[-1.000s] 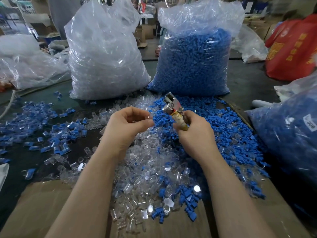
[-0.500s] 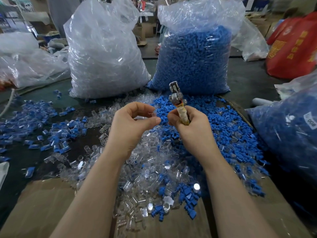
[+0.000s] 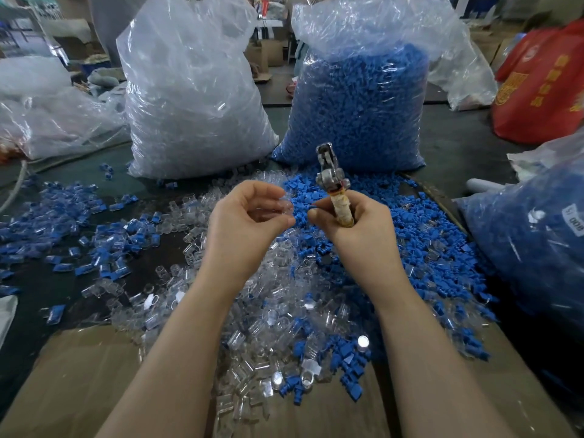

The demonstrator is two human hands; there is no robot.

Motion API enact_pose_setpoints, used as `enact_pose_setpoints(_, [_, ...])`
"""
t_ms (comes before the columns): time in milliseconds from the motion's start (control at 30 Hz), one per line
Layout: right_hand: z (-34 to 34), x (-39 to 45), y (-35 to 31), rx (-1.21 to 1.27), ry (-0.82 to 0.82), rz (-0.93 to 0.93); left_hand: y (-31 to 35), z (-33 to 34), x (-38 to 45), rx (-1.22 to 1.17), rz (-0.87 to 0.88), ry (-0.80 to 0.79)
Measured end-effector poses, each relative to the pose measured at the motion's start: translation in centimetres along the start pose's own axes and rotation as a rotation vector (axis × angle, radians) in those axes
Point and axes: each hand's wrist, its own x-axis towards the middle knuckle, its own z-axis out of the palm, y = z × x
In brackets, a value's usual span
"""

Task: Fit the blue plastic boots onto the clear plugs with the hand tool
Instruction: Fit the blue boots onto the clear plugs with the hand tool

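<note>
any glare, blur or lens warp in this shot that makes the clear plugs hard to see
Head view: wide-angle warp bows the edges, stretching the forearms. Glare streaks the clear bag and glints on the clear plugs, which blend together. The left hand seems to pinch a clear plug, its outline nearly lost against the pile. The right hand and tool are sharp; the background is softer.
</note>
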Motion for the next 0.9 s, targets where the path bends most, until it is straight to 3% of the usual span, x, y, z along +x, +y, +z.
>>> enact_pose_setpoints(567, [0.18,-0.06,0.34,-0.172,-0.053,0.029,-0.11,0.20,-0.38,0.300,0.151,0.013])
enact_pose_setpoints(900, [0.18,-0.03,0.40,-0.173,-0.068,0.035,-0.17,0.69,-0.35,0.225,0.149,0.014])
